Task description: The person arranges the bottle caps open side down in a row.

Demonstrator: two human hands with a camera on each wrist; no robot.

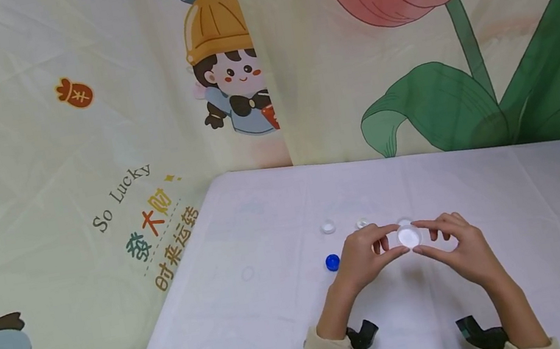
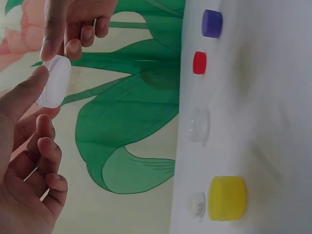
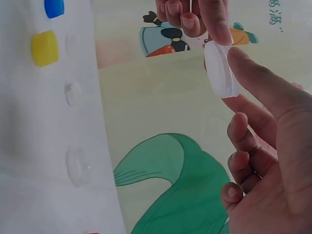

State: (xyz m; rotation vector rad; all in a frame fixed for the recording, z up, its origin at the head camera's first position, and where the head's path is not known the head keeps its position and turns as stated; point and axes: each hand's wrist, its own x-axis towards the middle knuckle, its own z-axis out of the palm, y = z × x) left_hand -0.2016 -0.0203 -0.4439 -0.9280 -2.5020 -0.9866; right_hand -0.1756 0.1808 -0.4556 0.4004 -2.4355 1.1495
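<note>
A white round bottle cap [image 1: 409, 236] with a finely ridged edge is held above the table between both hands. My left hand [image 1: 362, 254] pinches it from the left with thumb and index finger. From the right, thumb and index finger of my right hand [image 1: 462, 249] pinch the opposite edge. In the left wrist view the cap [image 2: 57, 82] is tilted, its ridged side toward the thumb. The right wrist view also shows the cap [image 3: 222, 69] between the two hands' fingertips. The other fingers of both hands are loosely bent.
On the white table [image 1: 261, 326] lie a blue cap [image 1: 332, 262], a clear cap [image 1: 328, 227] and a small whitish cap [image 1: 362, 223]. The left wrist view shows yellow [image 2: 227, 198], red [image 2: 199, 63] and purple caps [image 2: 212, 23]. A printed cloth [image 1: 312, 70] hangs behind.
</note>
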